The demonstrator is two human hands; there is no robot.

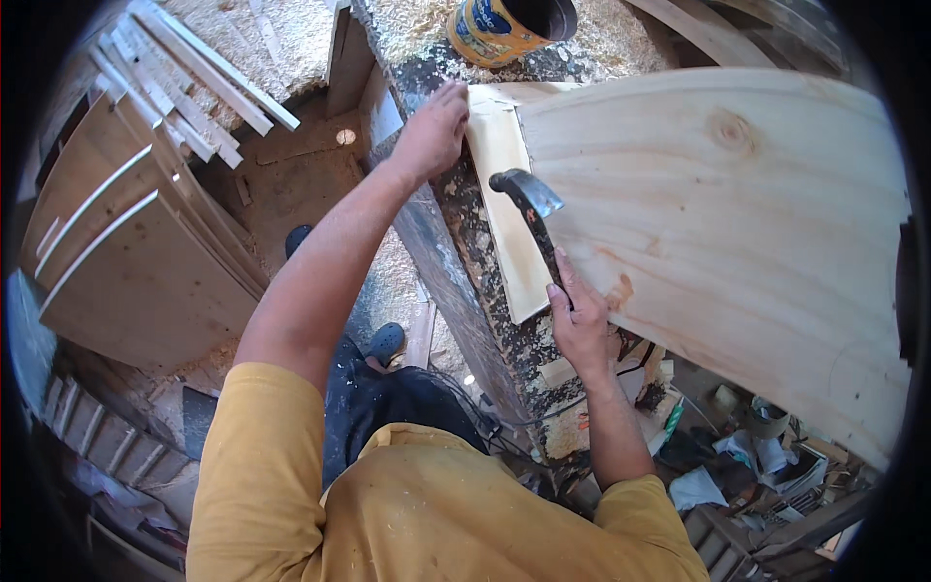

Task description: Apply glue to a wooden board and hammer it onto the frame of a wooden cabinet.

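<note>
My right hand (582, 325) is wrapped round the dark handle of a claw hammer (531, 194). The hammer's head is over a narrow pale wooden strip (509, 218), close to where the strip meets a large wooden panel (698, 204) with knots and curved grain. At the strip's far left corner my left hand (433, 131) has its fingers curled against the edge, closed on it. Part of the left fingertips is hidden, so any small thing in them cannot be seen.
A yellow bucket (504, 31) stands at the far end of the shavings-strewn workbench (465, 233). Curved boards (136, 272) and long wooden slats (189, 73) lie at the left. Assorted clutter (747, 466) fills the floor at the lower right.
</note>
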